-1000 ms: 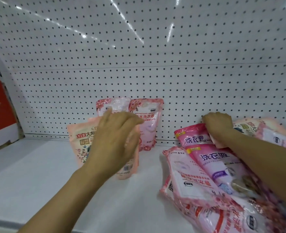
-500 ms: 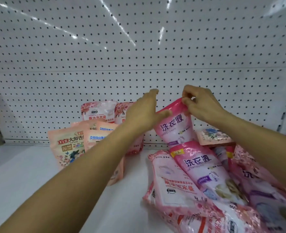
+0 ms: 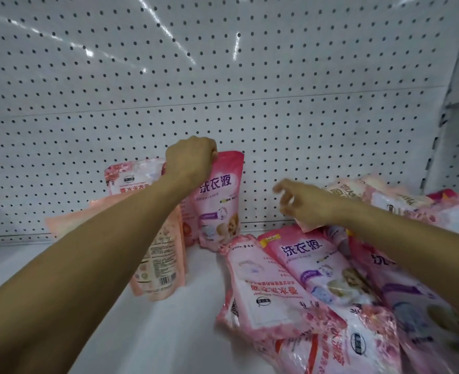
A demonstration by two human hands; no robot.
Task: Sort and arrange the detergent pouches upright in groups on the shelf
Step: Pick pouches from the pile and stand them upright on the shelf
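White pegboard wall [image 3: 276, 98] at back, serving as backstop for anything stood on end. White shelf [image 3: 169, 327] below, bare in the middle strip between two groups.

Loose heap of pouches [image 3: 317, 298] on right half of shelf, lying flat and overlapping, labels at mixed angles; unsorted stock, presumably the supply for the upright rows.

Upright group on left: peach pouch [image 3: 158, 255] in front, back label and barcode facing out, floral pouch [image 3: 131, 176] behind it against the pegboard. Kinds apparently grouped side by side.

Pink pouch [image 3: 218, 201] standing on its base, right of the floral one, back near the pegboard, leaning slightly. Probably set here to start a new group of its kind.

Left hand [image 3: 189, 161] closed over top left corner of pink pouch, fingers curled and pinching the top seam; grip at the top likely steadies it while the base settles.

Right hand [image 3: 307, 203] above the heap, well apart from the pink pouch, fingers loosely spread, holding nothing clearly; blurred, contact with heap not determinable. Likely heading for the next pouch.
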